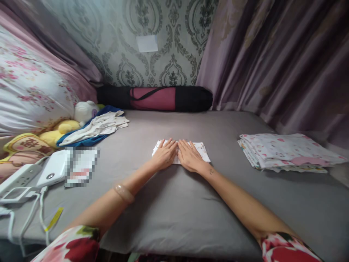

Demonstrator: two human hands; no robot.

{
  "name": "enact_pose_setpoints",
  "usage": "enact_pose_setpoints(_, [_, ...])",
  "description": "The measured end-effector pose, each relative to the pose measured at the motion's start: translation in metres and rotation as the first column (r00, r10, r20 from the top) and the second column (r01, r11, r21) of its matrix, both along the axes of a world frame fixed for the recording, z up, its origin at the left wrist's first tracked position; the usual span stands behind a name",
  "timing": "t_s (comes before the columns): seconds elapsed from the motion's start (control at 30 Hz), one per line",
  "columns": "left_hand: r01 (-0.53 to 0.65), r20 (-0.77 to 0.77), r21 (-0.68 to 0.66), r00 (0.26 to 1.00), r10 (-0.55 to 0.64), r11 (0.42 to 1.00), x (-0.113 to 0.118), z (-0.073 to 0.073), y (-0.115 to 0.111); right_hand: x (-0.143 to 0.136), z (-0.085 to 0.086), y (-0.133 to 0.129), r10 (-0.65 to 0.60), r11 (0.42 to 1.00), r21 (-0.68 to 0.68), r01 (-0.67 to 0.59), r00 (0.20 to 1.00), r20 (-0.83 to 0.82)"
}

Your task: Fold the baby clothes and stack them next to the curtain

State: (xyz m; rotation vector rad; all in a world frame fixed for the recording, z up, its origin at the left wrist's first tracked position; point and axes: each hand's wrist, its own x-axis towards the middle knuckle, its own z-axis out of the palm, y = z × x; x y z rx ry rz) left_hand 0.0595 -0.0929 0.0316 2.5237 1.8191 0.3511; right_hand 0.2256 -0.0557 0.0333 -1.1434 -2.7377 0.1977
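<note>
At the left edge of the frame, a floral cushion (32,83), with yellow plush (51,138) below and to its right. At lower left, a white power strip (23,177) and white cables (41,209) on the grey sheet (169,207). Farther right, at centre left, a pale garment (105,125) on top of a blue cloth (95,139).

In the middle of the frame, a small folded cloth (202,149), white with a sparse print, flat on the sheet and partly hidden by both hands. Presses or rests on its left part with the left hand (165,153), open, fingers out straight, gripping nothing. Lies on its right part with the right hand (189,156), also open and flat, fingertips pointing up the frame. Too hard to tell how firmly.

Could ruck the upper layer by drawing both palms inward (thin fabric, by the look of it). Could also skew the fold by pressing harder on one side, or drag a crease out of the soft sheet beneath by pushing sideways. Might lift a corner on raising the hands, if caught on a finger.

At right, well apart, a stack of folded cloths (294,149), with layers unevenly aligned at the edges; could slump if jolted.
</note>
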Motion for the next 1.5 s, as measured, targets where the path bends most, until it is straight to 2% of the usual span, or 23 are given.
enact_pose_setpoints(0.23, [-0.049,0.015,-0.137,0.999,0.052,0.989,-0.003,-0.019,0.013,0.000,-0.018,0.014,0.003,1.000,-0.015,-0.003,1.000,0.012])
enact_pose_setpoints(0.4, [-0.032,-0.004,-0.174,0.999,0.032,0.984,-0.006,-0.017,0.016,0.000,-0.014,0.016,0.001,0.999,-0.045,0.000,1.000,0.016])
enact_pose_setpoints(0.5, [0.003,-0.034,-0.122,0.999,-0.007,0.992,-0.007,-0.013,0.018,-0.001,-0.007,0.015,-0.004,0.996,-0.090,0.006,1.000,0.028])
enact_pose_setpoints(0.57, [0.007,-0.048,-0.058,0.999,-0.010,0.998,-0.006,-0.014,0.018,-0.002,-0.006,0.014,-0.006,0.997,-0.073,0.007,1.000,0.009])
enact_pose_setpoints(0.83, [-0.041,-0.009,-0.069,0.999,0.040,0.997,-0.006,-0.032,0.020,-0.006,-0.018,0.009,-0.044,0.999,-0.034,0.043,0.998,-0.036])
enact_pose_setpoints(0.97, [-0.027,-0.035,-0.094,0.999,0.024,0.995,-0.009,-0.025,0.019,0.001,-0.009,0.013,-0.019,0.995,-0.098,0.020,1.000,0.010])
enact_pose_setpoints(1.07, [-0.041,-0.050,-0.037,0.998,0.039,0.998,-0.014,-0.020,0.013,0.012,-0.006,0.015,-0.044,0.998,-0.050,0.044,0.999,0.009])
enact_pose_setpoints(1.13, [-0.054,-0.048,-0.008,0.997,0.054,0.998,-0.018,-0.022,0.010,0.017,-0.009,0.015,-0.064,0.997,-0.034,0.065,0.998,0.012])
enact_pose_setpoints(1.3, [-0.069,-0.043,-0.038,0.997,0.067,0.997,-0.022,-0.028,0.010,0.020,-0.018,0.014,-0.085,0.995,-0.045,0.085,0.996,0.011])
enact_pose_setpoints(1.5, [-0.037,-0.005,-0.061,0.999,0.036,0.997,-0.035,-0.020,0.008,0.033,-0.002,0.022,-0.072,0.988,-0.135,0.075,0.997,0.027])
